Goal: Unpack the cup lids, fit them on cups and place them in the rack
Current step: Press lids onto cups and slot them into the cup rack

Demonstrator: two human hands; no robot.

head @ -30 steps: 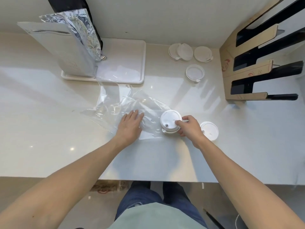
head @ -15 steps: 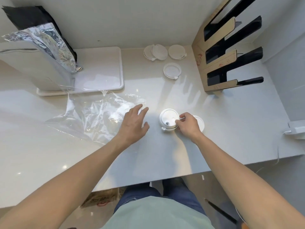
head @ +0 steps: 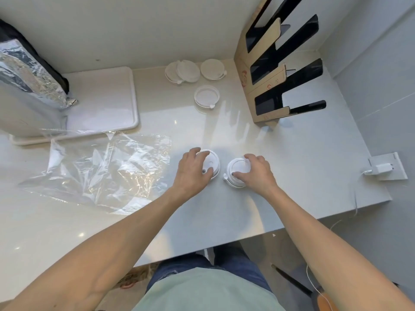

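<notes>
Two white lids lie side by side on the counter in front of me. My left hand [head: 192, 170] grips the left lid [head: 212, 163] from above, fingers curled round its rim. My right hand [head: 256, 172] grips the right lid [head: 238, 169] the same way. Several more white lids lie further back: an overlapping pair [head: 183, 71], a single one [head: 212, 69] and one upside down [head: 206, 96]. The cardboard and black rack [head: 269, 86] stands at the back right with its slots unfilled. The clear plastic wrapper [head: 101, 167] lies flat to my left. No cups are in view.
A white tray [head: 107, 104] sits at the back left with a foil bag [head: 27, 81] standing on it. A wall socket with a white charger [head: 381, 168] and cable is at the right, past the counter's edge.
My left hand left the plastic wrapper and moved right onto the lid that my right hand held. My right hand shifted to the second lid on its right. The view swung right.
</notes>
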